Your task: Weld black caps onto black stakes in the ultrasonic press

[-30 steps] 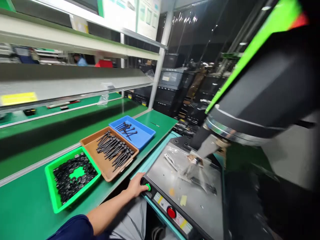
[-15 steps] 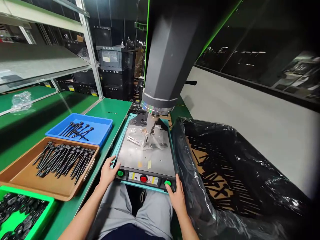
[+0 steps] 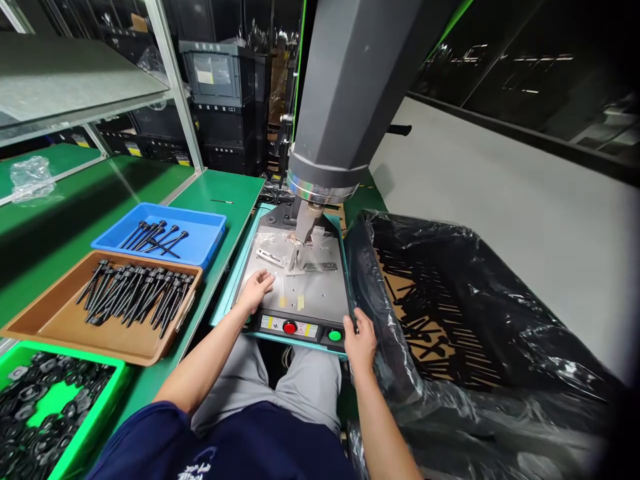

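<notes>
Over the near left part of the machine's metal plate, our left hand hangs with its fingers loosely curled and parted, nothing seen between them; we cannot tell whether they touch the metal. Our right hand is just beside the green button, at the machine's right edge, its fingers half open, bent and empty as far as we can see. Between our hands lies the red button. Farther back on the plate, we have the fixture beneath the slanted metal tip. Left of us, the green surface carries a blue tray, a brown tray and a green bin; right of us, black plastic lines a box of dark rods.
</notes>
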A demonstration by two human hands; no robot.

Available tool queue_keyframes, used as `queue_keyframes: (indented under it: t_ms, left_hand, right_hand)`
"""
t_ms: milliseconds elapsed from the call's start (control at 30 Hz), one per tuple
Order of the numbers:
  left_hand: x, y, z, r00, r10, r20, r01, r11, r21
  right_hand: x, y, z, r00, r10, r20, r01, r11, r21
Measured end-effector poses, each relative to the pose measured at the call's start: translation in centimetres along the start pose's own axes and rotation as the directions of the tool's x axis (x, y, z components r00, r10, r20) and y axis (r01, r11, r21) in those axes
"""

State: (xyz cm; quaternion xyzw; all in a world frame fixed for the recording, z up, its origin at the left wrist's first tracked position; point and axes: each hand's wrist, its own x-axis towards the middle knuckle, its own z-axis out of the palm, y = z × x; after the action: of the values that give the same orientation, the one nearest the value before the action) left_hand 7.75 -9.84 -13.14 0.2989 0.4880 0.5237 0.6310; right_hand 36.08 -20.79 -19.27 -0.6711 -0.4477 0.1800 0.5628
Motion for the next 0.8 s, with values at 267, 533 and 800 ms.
queue_keyframes:
  t_ms: [267, 533, 800]
  left_hand:
    - [3.7, 1.6, 1.9, 0.977, -0.143, 0.158, 0.174, 0.964, -0.202]
    - [2.7, 1.9, 1.3, 0.940, -0.190, 0.282, 0.269, 0.923, -0.274]
    - [1.0, 2.2, 0.4, 0.890, -0.120, 0.440, 0.318, 0.855, -0.409]
  right_hand:
    - [11.0, -5.2, 8.5, 0.983, 0.040, 0.179, -0.099, 0.937, 0.334]
    - [15.3, -7.1, 10.3, 0.887, 0.074, 0.455, -0.254, 0.902, 0.350]
    - [12.7, -8.6, 6.8, 0.747, 0.091, 0.659, -0.479, 0.760, 0.439]
